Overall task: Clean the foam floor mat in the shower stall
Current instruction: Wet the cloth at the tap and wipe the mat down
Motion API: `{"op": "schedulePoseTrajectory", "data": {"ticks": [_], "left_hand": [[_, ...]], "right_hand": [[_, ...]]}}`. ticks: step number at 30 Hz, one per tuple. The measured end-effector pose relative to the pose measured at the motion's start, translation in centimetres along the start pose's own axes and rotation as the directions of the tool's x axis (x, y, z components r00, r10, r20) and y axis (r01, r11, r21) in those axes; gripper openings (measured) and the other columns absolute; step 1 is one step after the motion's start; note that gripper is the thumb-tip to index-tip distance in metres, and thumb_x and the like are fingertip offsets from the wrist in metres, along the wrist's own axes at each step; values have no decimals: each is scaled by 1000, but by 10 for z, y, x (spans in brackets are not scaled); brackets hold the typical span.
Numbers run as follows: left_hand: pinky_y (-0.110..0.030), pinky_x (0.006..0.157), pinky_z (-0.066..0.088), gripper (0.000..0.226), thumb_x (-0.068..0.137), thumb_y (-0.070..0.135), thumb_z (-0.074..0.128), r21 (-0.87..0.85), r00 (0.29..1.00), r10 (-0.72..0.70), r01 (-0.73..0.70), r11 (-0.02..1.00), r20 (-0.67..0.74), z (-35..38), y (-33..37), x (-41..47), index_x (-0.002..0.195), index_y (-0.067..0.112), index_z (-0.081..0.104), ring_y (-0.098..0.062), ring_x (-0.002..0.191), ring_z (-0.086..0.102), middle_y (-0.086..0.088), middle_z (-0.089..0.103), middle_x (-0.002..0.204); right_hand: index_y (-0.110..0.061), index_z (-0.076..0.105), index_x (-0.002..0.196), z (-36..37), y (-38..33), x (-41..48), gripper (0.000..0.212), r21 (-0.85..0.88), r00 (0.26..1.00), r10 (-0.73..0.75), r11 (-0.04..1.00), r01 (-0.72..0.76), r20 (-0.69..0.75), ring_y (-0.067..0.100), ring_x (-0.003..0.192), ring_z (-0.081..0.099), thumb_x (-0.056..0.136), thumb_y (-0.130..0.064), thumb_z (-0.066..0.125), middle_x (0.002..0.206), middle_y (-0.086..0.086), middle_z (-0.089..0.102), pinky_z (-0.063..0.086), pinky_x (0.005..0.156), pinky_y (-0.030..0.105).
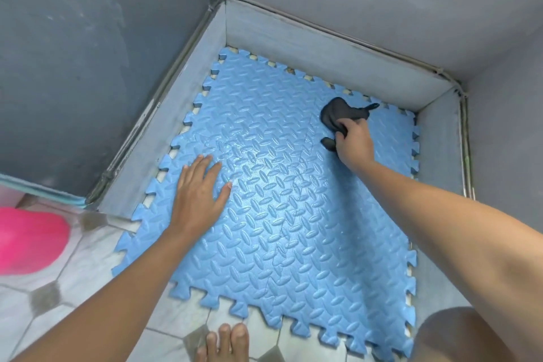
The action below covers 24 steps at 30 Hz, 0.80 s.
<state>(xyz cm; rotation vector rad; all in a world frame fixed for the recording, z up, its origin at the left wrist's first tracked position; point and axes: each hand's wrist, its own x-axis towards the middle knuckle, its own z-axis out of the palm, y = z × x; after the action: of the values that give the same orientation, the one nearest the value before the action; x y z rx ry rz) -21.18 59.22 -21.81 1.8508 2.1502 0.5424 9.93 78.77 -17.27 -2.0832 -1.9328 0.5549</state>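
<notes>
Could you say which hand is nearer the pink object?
Left: the left hand rests on the mat right of the pink object; the right hand grips a cloth farther right.

The foam mat [264, 214] is light blue, embossed all over with crisscrossed small ovals. The cloth [338, 114] near its far right corner is dark grey. The floor tiles [88, 258] are whitish with grey diamond insets.

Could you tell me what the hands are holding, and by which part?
The right hand grips the dark cloth at its bunched near end; the left hand holds nothing.
</notes>
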Motion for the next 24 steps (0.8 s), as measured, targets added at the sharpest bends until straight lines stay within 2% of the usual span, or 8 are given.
{"op": "schedulePoseTrajectory", "data": {"ticks": [7,10,12,14,16,18,21,24], "left_hand": [[-39,120,31,61,98,49,46,58,999,18,-20,998,31,-40,-66,-94,139,7,64,-31,145,47,-13,54,153],[-28,116,35,59,96,49,48,-72,993,-89,94,993,75,-64,-73,-110,135,10,67,-25,137,55,-6,62,144],[-32,107,47,52,95,51,53,-189,973,-218,228,955,75,-77,-70,-114,128,14,70,-20,121,64,-1,70,128],[-36,89,56,41,96,54,59,-374,900,-431,424,825,69,-90,-64,-113,112,19,74,-16,96,71,1,76,104],[-36,74,56,37,97,57,60,-590,735,-623,636,498,266,-107,-55,-110,101,23,73,-14,78,71,-2,77,94],[-35,68,58,45,95,64,59,-635,590,-619,750,184,518,-120,-49,-112,106,22,73,-19,81,76,-4,80,99],[-35,60,60,29,99,39,67,-723,583,-638,688,60,502,-132,-53,-131,112,13,72,-22,86,78,-9,80,104],[-32,48,59,20,100,18,67,-758,509,-784,648,75,356,-142,-74,-157,114,4,69,-20,73,73,-11,75,96]], "right_hand": [[-19,60,134,62,-107,-83,37,104,859,-454,891,442,237,27,102,57,97,-17,57,125,5,49,42,80,30],[-19,61,134,78,-135,-119,37,154,745,-573,816,557,342,27,103,58,97,-15,57,123,6,50,43,79,29],[-22,62,133,85,-148,-137,36,208,658,-613,781,589,437,23,105,57,98,-15,58,119,2,50,42,82,27],[-24,65,129,90,-160,-156,34,344,585,-636,768,540,503,17,105,56,97,-14,61,113,-4,51,45,91,29],[-24,68,126,91,-174,-176,33,502,528,-680,733,460,509,12,103,56,96,-11,63,110,-6,55,44,94,26],[-25,67,130,88,-191,-198,40,629,422,-732,678,380,535,7,104,59,95,-6,63,112,-8,62,44,94,18],[-34,55,141,88,-211,-220,63,690,181,-728,685,233,661,3,121,59,93,6,56,132,-11,63,48,100,19],[-33,47,147,98,-215,-219,71,659,157,-701,709,251,695,3,123,58,92,11,52,134,-7,62,48,99,18]]}}
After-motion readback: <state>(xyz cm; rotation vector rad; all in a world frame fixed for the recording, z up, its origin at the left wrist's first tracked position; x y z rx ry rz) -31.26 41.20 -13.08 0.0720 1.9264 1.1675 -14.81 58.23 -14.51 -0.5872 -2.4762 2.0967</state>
